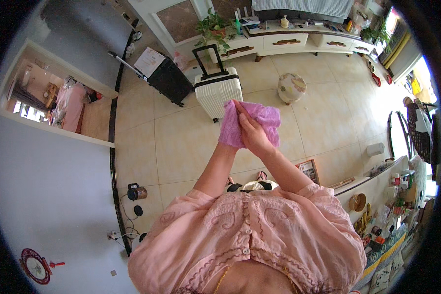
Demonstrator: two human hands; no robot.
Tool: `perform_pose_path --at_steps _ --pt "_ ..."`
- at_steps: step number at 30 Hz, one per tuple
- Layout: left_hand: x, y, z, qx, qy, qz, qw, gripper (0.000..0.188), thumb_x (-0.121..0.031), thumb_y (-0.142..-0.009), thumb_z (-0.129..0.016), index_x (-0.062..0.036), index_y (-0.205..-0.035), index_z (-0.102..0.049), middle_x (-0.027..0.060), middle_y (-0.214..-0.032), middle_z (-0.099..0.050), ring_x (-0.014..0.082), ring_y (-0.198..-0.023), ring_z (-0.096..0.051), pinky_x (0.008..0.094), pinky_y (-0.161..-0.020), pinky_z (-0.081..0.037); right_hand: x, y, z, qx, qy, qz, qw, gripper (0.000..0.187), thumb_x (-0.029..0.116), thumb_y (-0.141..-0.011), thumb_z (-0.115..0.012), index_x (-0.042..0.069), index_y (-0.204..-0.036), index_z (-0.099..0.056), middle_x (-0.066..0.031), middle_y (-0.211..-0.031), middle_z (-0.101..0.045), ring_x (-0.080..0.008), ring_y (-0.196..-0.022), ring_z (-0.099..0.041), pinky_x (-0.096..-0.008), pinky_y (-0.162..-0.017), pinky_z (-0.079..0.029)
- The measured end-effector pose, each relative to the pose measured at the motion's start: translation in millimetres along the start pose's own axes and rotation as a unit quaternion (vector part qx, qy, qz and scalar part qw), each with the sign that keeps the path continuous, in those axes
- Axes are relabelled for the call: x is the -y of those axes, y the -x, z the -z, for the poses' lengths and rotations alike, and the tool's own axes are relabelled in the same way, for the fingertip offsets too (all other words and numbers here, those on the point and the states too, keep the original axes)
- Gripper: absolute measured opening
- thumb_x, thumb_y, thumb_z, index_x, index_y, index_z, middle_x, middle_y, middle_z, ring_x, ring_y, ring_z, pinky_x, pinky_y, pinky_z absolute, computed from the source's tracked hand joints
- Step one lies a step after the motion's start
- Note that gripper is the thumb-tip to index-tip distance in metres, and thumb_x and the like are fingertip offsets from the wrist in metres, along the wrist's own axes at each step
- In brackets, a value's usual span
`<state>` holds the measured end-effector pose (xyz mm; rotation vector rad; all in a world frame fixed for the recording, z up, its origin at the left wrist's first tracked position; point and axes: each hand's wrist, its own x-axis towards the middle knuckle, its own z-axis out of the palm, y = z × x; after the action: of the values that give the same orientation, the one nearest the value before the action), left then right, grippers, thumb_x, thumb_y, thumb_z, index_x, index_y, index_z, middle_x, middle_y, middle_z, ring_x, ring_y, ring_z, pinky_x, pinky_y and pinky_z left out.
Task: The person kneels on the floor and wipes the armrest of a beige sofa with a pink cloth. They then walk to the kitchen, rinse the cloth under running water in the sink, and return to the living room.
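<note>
A fluffy purple cloth (267,115) is held out in front of me at mid-picture. My right hand (252,132) presses on top of it, fingers together and pointing away from me. The cloth covers most of my left hand (229,146), leaving little more than the wrist in sight; it grips the cloth from the left. Both hands meet around the fabric. Just beyond them stands a white ribbed suitcase (218,93) with its black handle (208,61) pulled up.
A black suitcase (167,81) stands to the left of the white one. A round patterned stool (292,88) sits farther right. Along the far wall runs a low white cabinet (286,43). An electric kettle (136,191) is on the floor by the left wall. A cluttered counter (350,188) lies at right.
</note>
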<state>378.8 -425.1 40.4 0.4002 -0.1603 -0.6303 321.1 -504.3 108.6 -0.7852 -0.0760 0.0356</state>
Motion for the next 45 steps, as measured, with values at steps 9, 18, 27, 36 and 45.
perform_pose_path --at_steps 9,18,27,36,45 --pt "-11 1 -5 -0.076 0.31 -0.014 0.948 0.042 -0.052 -0.092 -0.035 -0.0203 -0.115 -0.051 0.0043 -0.106 -0.057 0.0225 -0.092 -0.055 0.041 -0.082 -0.045 5 -13 -22 0.054 0.645 0.213 0.732 0.047 0.014 -0.09 -0.041 0.005 -0.136 -0.031 -0.0186 -0.142 -0.026 -0.0327 -0.134 -0.021 -0.0388 -0.108 -0.019" --pt "-33 8 14 -0.001 0.052 0.019 0.998 0.05 -0.064 -0.085 -0.033 -0.0171 -0.09 -0.049 0.0029 -0.075 -0.048 0.0199 -0.067 -0.045 0.0335 -0.06 -0.038 -25 -12 -38 0.08 0.669 0.236 0.7 0.063 0.033 -0.086 -0.043 0.004 -0.139 -0.024 -0.0166 -0.146 -0.02 -0.0377 -0.132 -0.02 -0.0462 -0.105 -0.02" --pt "-49 34 -31 -0.248 -0.049 -0.108 0.961 0.047 -0.045 -0.094 -0.033 -0.0114 -0.124 -0.045 0.0051 -0.117 -0.052 0.0249 -0.102 -0.049 0.0435 -0.093 -0.038 -38 -12 -24 0.086 0.73 0.207 0.646 0.048 -0.001 -0.083 -0.042 -0.002 -0.131 -0.036 -0.0169 -0.138 -0.035 -0.0275 -0.129 -0.031 -0.0338 -0.107 -0.025" --pt "-57 38 -23 -0.233 -0.104 -0.064 0.965 0.041 -0.052 -0.089 -0.042 -0.0129 -0.099 -0.052 0.0049 -0.09 -0.054 0.0232 -0.078 -0.052 0.0435 -0.071 -0.047 -36 -1 -40 0.195 0.814 0.168 0.52 0.05 0.02 -0.087 -0.044 0.004 -0.133 -0.034 -0.0132 -0.138 -0.036 -0.0299 -0.128 -0.032 -0.0415 -0.107 -0.022" --pt "-56 37 7 0.109 0.018 0.028 0.994 0.063 -0.072 -0.08 -0.035 -0.013 -0.068 -0.051 -0.0016 -0.059 -0.042 0.0169 -0.061 -0.041 0.0318 -0.057 -0.037 -27 12 -60 0.161 0.647 0.174 0.725 0.063 0.033 -0.088 -0.046 0.007 -0.14 -0.022 -0.0152 -0.146 -0.017 -0.0385 -0.133 -0.019 -0.0431 -0.106 -0.02"
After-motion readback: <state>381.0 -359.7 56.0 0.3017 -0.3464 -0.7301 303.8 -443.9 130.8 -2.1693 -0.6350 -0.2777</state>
